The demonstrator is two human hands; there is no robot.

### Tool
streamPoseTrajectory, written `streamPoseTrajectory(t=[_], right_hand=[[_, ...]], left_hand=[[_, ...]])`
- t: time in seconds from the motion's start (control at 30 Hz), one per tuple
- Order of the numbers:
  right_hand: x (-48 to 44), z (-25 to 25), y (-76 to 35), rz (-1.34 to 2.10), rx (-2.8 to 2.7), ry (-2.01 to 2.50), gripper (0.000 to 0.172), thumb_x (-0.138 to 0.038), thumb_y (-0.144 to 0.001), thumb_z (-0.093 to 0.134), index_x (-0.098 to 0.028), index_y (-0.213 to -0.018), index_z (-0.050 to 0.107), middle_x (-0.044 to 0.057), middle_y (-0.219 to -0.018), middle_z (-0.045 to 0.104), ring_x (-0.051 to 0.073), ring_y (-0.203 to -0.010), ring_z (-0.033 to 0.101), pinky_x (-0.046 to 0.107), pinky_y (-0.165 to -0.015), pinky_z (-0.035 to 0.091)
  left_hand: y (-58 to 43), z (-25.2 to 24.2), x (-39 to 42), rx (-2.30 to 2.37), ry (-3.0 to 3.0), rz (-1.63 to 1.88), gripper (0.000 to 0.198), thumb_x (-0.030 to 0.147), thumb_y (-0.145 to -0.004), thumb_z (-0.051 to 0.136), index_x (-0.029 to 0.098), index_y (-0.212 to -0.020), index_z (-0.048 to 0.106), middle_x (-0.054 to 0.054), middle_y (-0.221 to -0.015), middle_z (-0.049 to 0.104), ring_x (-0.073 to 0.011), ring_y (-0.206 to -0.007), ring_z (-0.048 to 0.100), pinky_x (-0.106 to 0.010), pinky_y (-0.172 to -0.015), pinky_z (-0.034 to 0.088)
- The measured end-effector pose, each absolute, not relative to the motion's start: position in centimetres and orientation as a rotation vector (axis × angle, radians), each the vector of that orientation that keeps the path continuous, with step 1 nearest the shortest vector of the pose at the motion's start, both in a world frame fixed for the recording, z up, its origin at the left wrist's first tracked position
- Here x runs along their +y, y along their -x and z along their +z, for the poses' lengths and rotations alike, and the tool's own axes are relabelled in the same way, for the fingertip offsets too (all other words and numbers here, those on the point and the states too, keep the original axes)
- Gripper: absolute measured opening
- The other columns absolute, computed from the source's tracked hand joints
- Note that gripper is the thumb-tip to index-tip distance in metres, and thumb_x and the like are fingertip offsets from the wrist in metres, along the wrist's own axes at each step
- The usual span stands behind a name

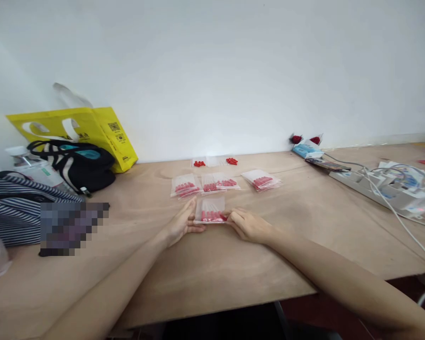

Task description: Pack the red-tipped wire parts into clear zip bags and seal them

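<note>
1. Nearest lies the bare front of the wooden table [198, 274], with both forearms reaching in over it.
2. The left hand [183, 222] cups the left edge of the near packet [212, 205], thumb above and fingers spread by the lower corner; whether it pinches the film cannot be told.
3. The right hand [248, 225] is curled, its fingertips apparently nipping the packet's lower right corner.
4. That packet sits between the hands, red pieces [212, 216] lined up along its near edge. Good handling would probably mean light, level pressure from both sides, so the row stays even and the film uncreased.
5. Just beyond stand the left stack [186, 184], middle stack [216, 183] and right stack [261, 181] of similar packets.
6. Farthest, near the wall [212, 85], lie two small red clusters [232, 161].
</note>
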State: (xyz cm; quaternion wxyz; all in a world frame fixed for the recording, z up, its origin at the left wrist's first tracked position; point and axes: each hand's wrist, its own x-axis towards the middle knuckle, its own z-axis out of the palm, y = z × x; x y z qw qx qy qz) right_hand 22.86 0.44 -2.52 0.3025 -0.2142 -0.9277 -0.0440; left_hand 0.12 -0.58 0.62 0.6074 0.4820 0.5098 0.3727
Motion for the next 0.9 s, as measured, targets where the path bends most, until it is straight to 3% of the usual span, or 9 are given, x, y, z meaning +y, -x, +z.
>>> streamPoseTrajectory(t=[0.1, 0.2, 0.43, 0.53, 0.73, 0.9], right_hand=[[-0.3, -2.2, -22.2, -0.005, -2.495, 0.489, 0.011, -0.018, -0.089, 0.034, -0.018, -0.085, 0.045, 0.009, -0.105, 0.059, 0.016, -0.094, 0.055, 0.029, -0.081, 0.043], [-0.3, -1.9, -22.4, 0.065, -2.516, 0.500, 0.008, -0.026, -0.087, 0.042, -0.019, -0.087, 0.046, 0.008, -0.106, 0.058, 0.016, -0.094, 0.055, 0.031, -0.082, 0.044], [1.0, -2.0, -23.9, 0.068, -2.476, 0.712, 0.011, -0.024, -0.084, 0.046, -0.018, -0.092, 0.049, 0.010, -0.109, 0.055, 0.017, -0.091, 0.056, 0.031, -0.076, 0.047], [1.0, -2.0, -23.9, 0.034, -2.494, 0.716, 0.007, -0.023, -0.083, 0.046, -0.018, -0.084, 0.051, 0.011, -0.109, 0.054, 0.016, -0.089, 0.056, 0.030, -0.076, 0.047], [0.8, -1.9, -24.2, 0.033, -2.450, 0.751, 0.010, -0.022, -0.083, 0.048, -0.018, -0.091, 0.052, 0.010, -0.106, 0.054, 0.015, -0.086, 0.057, 0.028, -0.072, 0.047], [0.9, -1.9, -24.4, 0.063, -2.433, 0.743, 0.015, -0.022, -0.083, 0.048, -0.016, -0.096, 0.051, 0.010, -0.104, 0.055, 0.014, -0.078, 0.057, 0.027, -0.068, 0.047]], left_hand=[[-0.4, 0.7, -1.1, 1.171, -1.077, 0.875, 0.057, 0.030, -0.066, 0.070, 0.019, -0.117, 0.046, -0.002, -0.076, 0.063, -0.0142, -0.066, 0.061, -0.024, -0.063, 0.049], [0.0, 0.9, -1.4, 1.178, -1.214, 0.884, 0.045, 0.024, -0.058, 0.073, 0.015, -0.099, 0.056, -0.002, -0.076, 0.063, -0.0137, -0.065, 0.060, -0.023, -0.061, 0.047], [0.8, 3.2, 5.3, 1.319, -1.431, 1.199, 0.075, 0.022, -0.061, 0.070, 0.020, -0.127, 0.034, 0.005, -0.062, 0.056, -0.0084, -0.047, 0.051, -0.020, -0.051, 0.043], [-0.2, 3.9, 9.9, 1.564, -1.594, 1.095, 0.073, 0.016, -0.063, 0.069, 0.016, -0.127, 0.034, 0.002, -0.063, 0.058, -0.0099, -0.050, 0.053, -0.022, -0.054, 0.044], [-2.0, 2.9, 14.1, 1.747, -1.708, 1.045, 0.065, 0.006, -0.054, 0.071, 0.012, -0.114, 0.047, -0.008, -0.090, 0.062, -0.0204, -0.081, 0.059, -0.029, -0.075, 0.044], [-0.6, 2.0, 13.8, 1.986, -1.757, 1.026, 0.048, 0.012, -0.057, 0.071, 0.015, -0.102, 0.054, -0.015, -0.118, 0.049, -0.0315, -0.119, 0.035, -0.038, -0.097, 0.028]])
